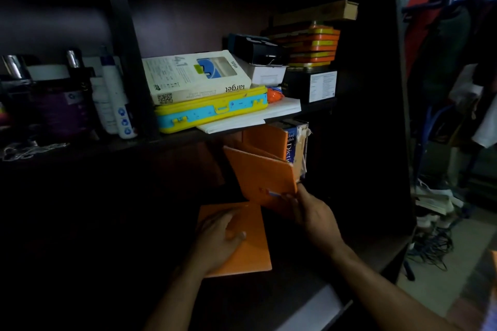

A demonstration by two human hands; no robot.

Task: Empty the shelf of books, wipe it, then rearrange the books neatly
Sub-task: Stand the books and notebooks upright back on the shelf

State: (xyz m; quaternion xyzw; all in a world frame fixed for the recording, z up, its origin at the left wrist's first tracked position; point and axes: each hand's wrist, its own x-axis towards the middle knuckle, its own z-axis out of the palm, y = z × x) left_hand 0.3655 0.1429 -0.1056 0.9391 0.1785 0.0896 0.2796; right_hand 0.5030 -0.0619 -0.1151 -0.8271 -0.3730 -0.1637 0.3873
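My right hand (312, 212) grips the lower corner of an orange-covered book (261, 177), which is tilted out from the dark lower shelf compartment. My left hand (220, 239) lies flat on a second orange book (252, 244), its thumb over the cover; that book rests flat on the dark surface below. Behind the tilted book stand more books upright in the compartment: another orange one (266, 140) and a blue Oxford English dictionary (291, 145) with a worn spine beside it.
The shelf board above (188, 137) carries a white "target" box (196, 78) on a yellow-blue case (212, 110), white papers, black boxes and stacked orange tins (314, 45). Bottles and jars (113, 97) stand at left. Clothes and cables crowd the right.
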